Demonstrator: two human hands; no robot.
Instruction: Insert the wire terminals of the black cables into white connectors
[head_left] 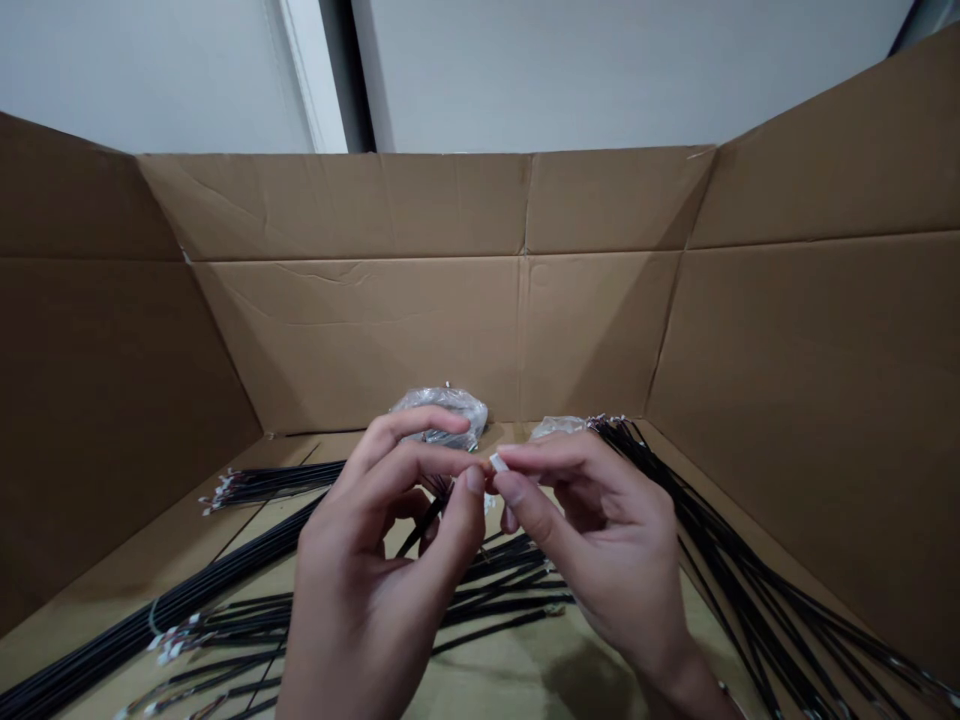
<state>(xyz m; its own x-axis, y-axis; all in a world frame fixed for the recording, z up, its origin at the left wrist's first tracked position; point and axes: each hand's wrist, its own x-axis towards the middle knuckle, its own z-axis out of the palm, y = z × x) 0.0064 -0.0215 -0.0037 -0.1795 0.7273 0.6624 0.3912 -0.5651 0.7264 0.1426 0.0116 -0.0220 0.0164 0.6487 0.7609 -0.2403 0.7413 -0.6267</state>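
A small white connector (498,463) is pinched between the thumb and forefinger of my right hand (607,530). Close against it, the thumb and forefinger of my left hand (382,550) are closed on the thin wires at the end of a black cable (421,526). That cable runs down behind the left thumb. Whether the wire tips sit inside the connector cannot be made out, since my fingertips cover the spot. Below both hands lie several loose black cables (502,592) with thin wire ends.
Cardboard walls (360,330) enclose the surface at the back and both sides. A tied black cable bundle (217,580) lies at left, with shorter white-ended cables (285,482) behind. More black cables (720,560) spread at right. Clear plastic bags (465,404) rest against the back wall.
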